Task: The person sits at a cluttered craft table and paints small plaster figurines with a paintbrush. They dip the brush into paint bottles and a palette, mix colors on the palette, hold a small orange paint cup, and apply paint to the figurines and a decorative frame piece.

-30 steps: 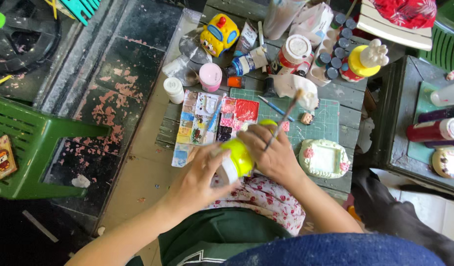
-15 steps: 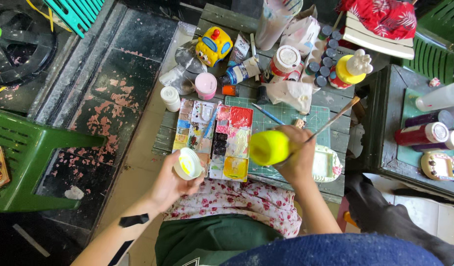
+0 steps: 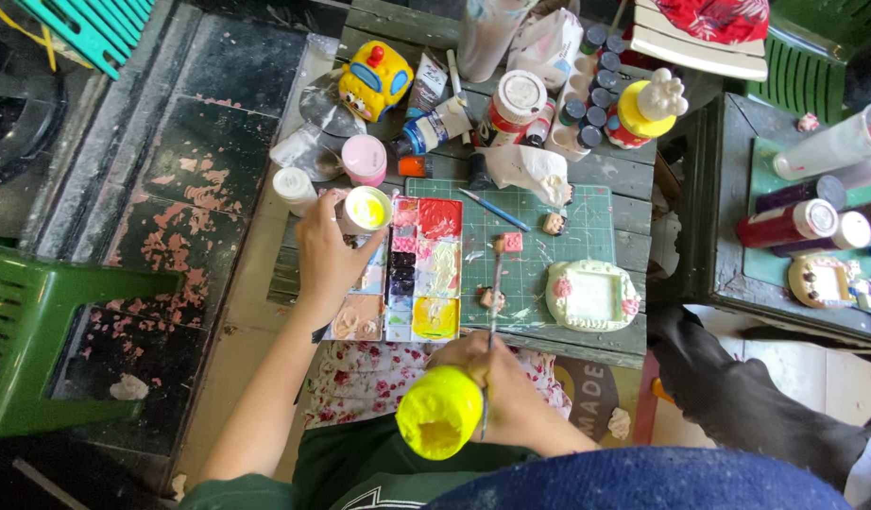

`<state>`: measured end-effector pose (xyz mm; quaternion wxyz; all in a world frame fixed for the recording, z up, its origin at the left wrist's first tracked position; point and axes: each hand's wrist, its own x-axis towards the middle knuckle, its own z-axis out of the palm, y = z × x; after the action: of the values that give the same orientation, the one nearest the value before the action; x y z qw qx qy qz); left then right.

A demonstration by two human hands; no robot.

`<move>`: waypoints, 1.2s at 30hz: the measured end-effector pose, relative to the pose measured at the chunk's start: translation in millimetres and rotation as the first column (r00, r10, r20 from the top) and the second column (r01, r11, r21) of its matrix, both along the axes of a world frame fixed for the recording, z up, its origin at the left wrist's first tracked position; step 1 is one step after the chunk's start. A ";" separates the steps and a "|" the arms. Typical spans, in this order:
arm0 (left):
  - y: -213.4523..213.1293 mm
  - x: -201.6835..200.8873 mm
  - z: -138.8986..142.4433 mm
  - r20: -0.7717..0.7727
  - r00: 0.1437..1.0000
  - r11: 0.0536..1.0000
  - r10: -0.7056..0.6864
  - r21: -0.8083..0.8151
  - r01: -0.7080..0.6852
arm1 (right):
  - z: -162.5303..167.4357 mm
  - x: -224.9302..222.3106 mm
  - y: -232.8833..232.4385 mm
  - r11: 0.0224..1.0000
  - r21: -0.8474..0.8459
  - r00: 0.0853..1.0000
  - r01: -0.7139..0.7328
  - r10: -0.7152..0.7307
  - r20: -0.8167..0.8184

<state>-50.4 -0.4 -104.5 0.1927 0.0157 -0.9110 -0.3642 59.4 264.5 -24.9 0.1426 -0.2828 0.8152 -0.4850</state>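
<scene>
My left hand point(image 3: 328, 251) grips a small open paint jar with yellow paint inside point(image 3: 365, 210), at the left edge of the table beside a paint palette point(image 3: 415, 269). My right hand point(image 3: 492, 370) is close to my body and holds a yellow lid point(image 3: 439, 412) together with a thin brush point(image 3: 495, 288) whose tip points up over the green cutting mat point(image 3: 549, 241). A white picture frame with pink corners point(image 3: 592, 295) lies on the mat to the right.
The back of the table is crowded: a yellow toy car point(image 3: 375, 79), a pink jar point(image 3: 365, 159), several paint bottles point(image 3: 591, 80), a crumpled tissue point(image 3: 532, 170). A green plastic stool point(image 3: 39, 340) stands at left. A side table with tubes point(image 3: 794, 222) sits at right.
My left hand carried the open yellow jar forward to the table's left edge. My right hand pulled back toward my body with the yellow lid and brush.
</scene>
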 end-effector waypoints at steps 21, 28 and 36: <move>-7.9 199.1 -44.1 0.176 0.952 0.463 -0.249 0.885 -0.043 | -57.2 2.1 -97.6 0.897 -0.297 0.941 -0.328 0.282 -0.188; -44.6 204.7 -40.5 -0.054 0.969 0.876 0.240 0.443 -0.192 | -76.8 -7.9 -22.2 0.929 -0.335 0.981 -0.158 0.186 0.051; -37.5 173.7 -12.2 -0.118 0.918 0.925 0.378 0.080 -0.370 | -90.2 -8.8 55.7 0.737 -0.600 0.950 0.312 -0.249 0.188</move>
<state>123.3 -37.9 -116.7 0.3177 0.1710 -0.8660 -0.3463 50.6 320.1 -115.1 0.0050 -0.1645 0.6343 -0.7554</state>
